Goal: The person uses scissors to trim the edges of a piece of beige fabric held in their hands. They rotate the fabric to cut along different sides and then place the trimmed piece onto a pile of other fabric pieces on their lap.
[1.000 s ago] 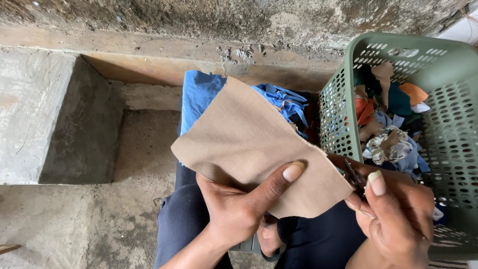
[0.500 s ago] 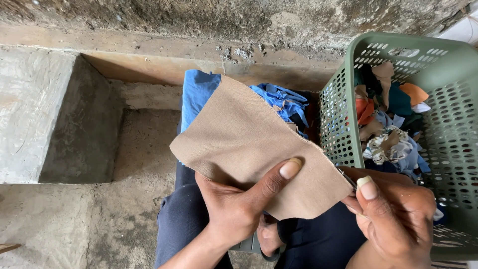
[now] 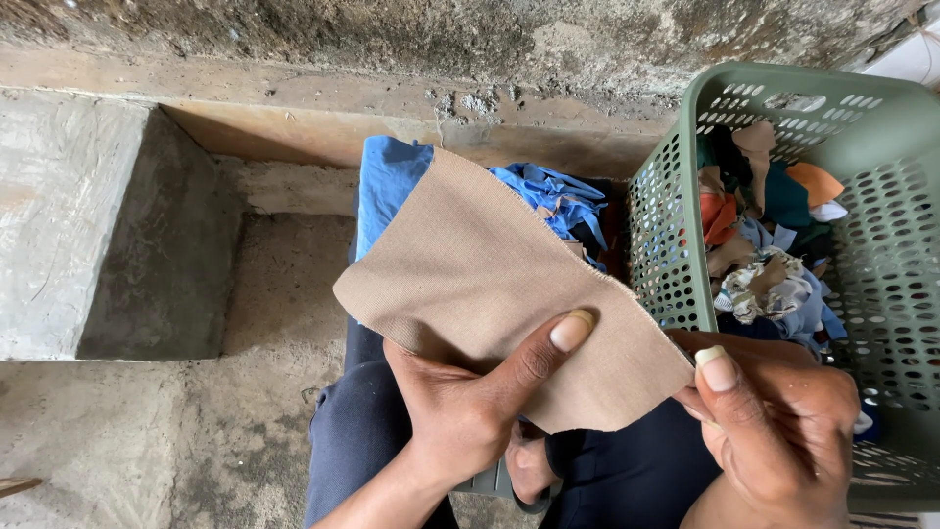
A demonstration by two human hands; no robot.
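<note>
Head view: left hand (image 3: 460, 411) is gripping a tan cloth (image 3: 490, 284) over the lap, thumb pressing its face, while right hand (image 3: 774, 421) is pinching the cloth's right corner beside a green basket (image 3: 666, 245) holding mixed scraps (image 3: 764, 245).

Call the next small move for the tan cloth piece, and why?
Probably fold it in half: the left hand pins the tan cloth piece with its thumb on top, the right hand pinches the near corner, and the piece lies spread flat, unfolded, beside the green basket of scraps.
</note>
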